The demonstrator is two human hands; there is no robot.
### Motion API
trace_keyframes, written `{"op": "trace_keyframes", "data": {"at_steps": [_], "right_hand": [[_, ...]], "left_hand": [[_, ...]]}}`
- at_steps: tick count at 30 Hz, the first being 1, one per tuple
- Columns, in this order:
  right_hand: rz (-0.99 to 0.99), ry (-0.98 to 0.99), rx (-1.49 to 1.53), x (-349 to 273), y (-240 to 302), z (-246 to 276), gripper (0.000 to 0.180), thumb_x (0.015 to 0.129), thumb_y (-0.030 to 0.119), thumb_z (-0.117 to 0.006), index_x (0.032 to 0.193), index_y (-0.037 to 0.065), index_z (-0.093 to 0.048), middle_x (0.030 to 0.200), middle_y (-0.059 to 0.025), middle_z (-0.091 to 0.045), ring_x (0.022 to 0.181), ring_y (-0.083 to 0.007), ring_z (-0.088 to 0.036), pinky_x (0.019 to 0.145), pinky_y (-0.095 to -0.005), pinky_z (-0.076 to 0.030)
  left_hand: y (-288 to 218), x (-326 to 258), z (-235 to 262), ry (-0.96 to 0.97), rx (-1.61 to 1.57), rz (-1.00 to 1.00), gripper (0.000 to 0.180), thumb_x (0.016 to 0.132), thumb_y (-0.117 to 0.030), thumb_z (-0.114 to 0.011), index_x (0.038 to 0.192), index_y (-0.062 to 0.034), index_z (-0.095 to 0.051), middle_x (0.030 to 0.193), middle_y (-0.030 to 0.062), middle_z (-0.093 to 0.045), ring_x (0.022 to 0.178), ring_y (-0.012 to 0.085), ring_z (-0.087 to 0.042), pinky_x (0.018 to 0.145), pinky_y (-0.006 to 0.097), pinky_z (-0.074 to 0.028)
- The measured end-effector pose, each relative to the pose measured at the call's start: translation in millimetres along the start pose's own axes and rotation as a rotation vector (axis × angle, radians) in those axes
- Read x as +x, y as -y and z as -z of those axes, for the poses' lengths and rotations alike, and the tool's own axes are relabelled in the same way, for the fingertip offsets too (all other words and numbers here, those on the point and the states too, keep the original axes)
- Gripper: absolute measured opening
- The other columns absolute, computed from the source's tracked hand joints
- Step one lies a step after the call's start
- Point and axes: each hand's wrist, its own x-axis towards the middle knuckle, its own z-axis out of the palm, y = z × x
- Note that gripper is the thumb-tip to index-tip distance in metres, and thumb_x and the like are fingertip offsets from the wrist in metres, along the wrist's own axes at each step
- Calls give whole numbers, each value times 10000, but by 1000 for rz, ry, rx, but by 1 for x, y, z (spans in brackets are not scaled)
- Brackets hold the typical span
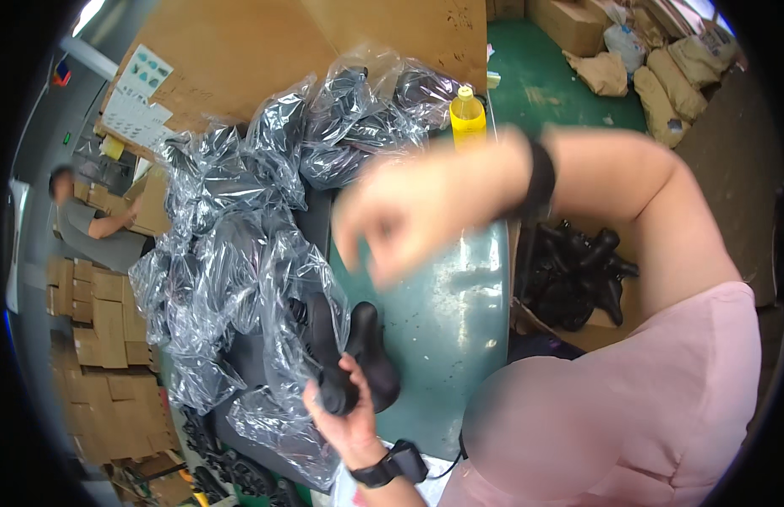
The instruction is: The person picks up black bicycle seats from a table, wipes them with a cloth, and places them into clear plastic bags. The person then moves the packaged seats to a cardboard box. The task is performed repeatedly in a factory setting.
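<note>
My left hand [348, 422] is closed around the rounded lower end of a black bicycle saddle [324, 338], long and padded-looking. A second black saddle [371, 359] lies right beside it on the green table [442, 338]. Clear plastic bags [231, 262] with dark pieces inside are heaped just left of that hand, and loose film touches the held saddle. Over the middle of the table hangs my right hand [426, 211], bent downward and smeared by motion. Its fingers look curled, but whether anything sits between them cannot be made out.
A yellow bottle [468, 117] stands at the table's far side by a large cardboard sheet [324, 42]. To the right, an open carton [633, 313] holds several glossy black pieces [578, 275]. Stacked boxes [104, 321] and another person [92, 224] are at the left.
</note>
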Motion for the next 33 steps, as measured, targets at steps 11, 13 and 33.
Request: {"op": "trace_keyframes", "data": {"at_steps": [11, 13, 33], "right_hand": [[-775, 60, -1021, 35, -57, 210, 364, 869, 314, -587, 1076, 17, -625, 904, -145, -673, 784, -260, -654, 642, -370, -533], [-813, -24, -767, 46, -124, 145, 497, 797, 418, -691, 1065, 7, -611, 1008, -211, -643, 929, -329, -618, 788, -399, -489], [306, -895, 23, 201, -183, 24, 172, 842, 158, -601, 789, -5, -590, 745, -153, -573, 674, -303, -566, 618, -385, -458]], "left_hand": [[-129, -63, 10, -98, 279, -168, 689, 863, -463, -573, 1329, 2, -371, 1209, 217, -484, 909, 299, -608, 575, 392, -596], [-163, -71, -12, -209, 438, -300, 634, 864, -462, -578, 1285, -11, -435, 1150, 229, -526, 879, 306, -618, 517, 357, -589], [-72, 205, -245, 356, 2063, -941, 1193, 664, -233, -803, 1515, -114, 25, 1539, 180, -162, 1082, 233, -534, 880, 317, -498]]}}
